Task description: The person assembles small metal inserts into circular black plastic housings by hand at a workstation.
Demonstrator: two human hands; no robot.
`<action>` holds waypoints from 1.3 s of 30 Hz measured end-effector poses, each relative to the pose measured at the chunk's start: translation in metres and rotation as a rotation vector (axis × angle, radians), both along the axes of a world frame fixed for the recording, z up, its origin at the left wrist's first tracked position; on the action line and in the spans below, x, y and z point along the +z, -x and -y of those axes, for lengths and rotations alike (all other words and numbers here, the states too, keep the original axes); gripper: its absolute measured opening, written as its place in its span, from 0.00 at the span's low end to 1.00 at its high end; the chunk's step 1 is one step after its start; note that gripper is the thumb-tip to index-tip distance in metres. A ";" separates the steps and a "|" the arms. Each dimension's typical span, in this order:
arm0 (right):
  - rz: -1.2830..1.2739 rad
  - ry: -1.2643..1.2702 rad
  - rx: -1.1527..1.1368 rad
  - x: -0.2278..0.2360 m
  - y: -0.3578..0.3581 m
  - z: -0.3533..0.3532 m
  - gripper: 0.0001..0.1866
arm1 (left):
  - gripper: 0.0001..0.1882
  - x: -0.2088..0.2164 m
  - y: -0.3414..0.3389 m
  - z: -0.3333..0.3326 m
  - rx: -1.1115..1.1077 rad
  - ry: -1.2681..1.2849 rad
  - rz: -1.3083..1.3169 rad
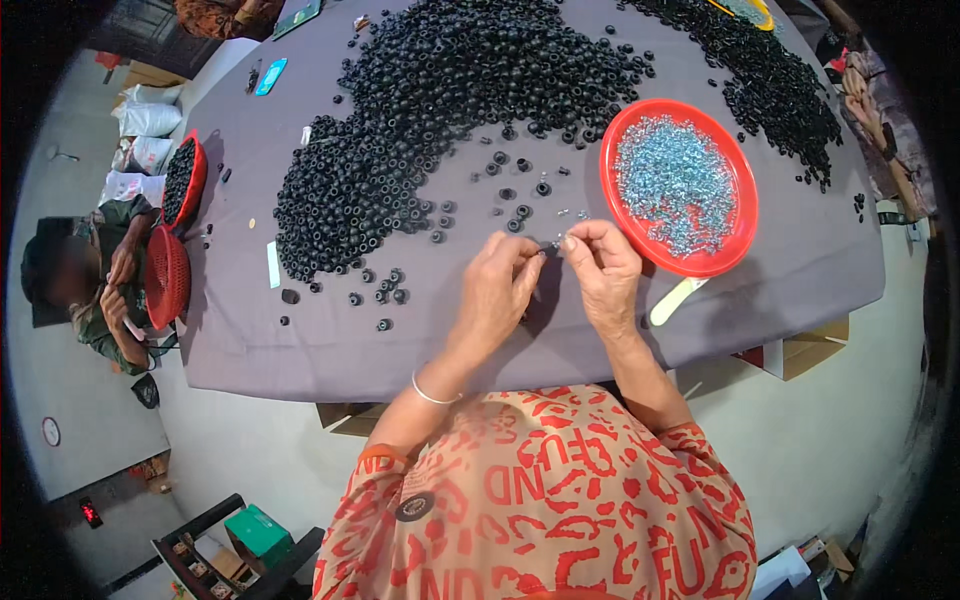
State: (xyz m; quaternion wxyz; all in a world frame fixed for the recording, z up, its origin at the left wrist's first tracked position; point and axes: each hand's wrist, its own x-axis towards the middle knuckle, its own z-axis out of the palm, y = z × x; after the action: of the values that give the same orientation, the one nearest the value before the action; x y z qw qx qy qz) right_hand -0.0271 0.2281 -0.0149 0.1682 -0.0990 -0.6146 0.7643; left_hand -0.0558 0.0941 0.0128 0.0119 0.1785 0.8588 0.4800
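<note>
Near the front of the table my left hand (494,288) is closed, thumb and forefinger pinching a small black plastic part (547,248). Close against it, my right hand (606,272) pinches a tiny silvery metal piece, mostly covered by the fingertips. To the right stands a round red tray (751,190) with many small silvery metal pieces (675,185) in it. Beyond my hands spreads a large heap of round, hollow black plastic parts (480,70). Several loose ones (521,212) lie between the heap and my fingers, with a few silvery bits beside them.
A pale-handled knife (678,301) lies under the tray's near edge. Long black parts (775,95) are piled at the far right. At left, another person (110,280) works beside red baskets (168,277). A phone (271,77) lies at the far left on the grey cloth (330,340).
</note>
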 end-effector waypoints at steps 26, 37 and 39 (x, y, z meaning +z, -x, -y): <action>-0.169 -0.511 -0.033 -0.015 0.002 0.008 0.04 | 0.15 0.007 -0.049 0.091 0.124 -1.133 1.053; -0.178 -0.361 0.167 0.015 -0.023 0.028 0.04 | 0.15 0.008 -0.066 0.091 0.005 -1.394 1.065; -0.059 -0.306 0.203 0.014 -0.030 0.032 0.04 | 0.14 0.003 -0.069 0.090 0.075 -1.313 1.038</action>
State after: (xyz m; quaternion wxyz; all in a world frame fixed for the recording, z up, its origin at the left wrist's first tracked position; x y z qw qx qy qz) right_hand 0.0026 0.1964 -0.0010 0.1212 0.0126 -0.7253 0.6776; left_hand 0.0130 0.0045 0.0157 0.2835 -0.1231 0.2954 0.9040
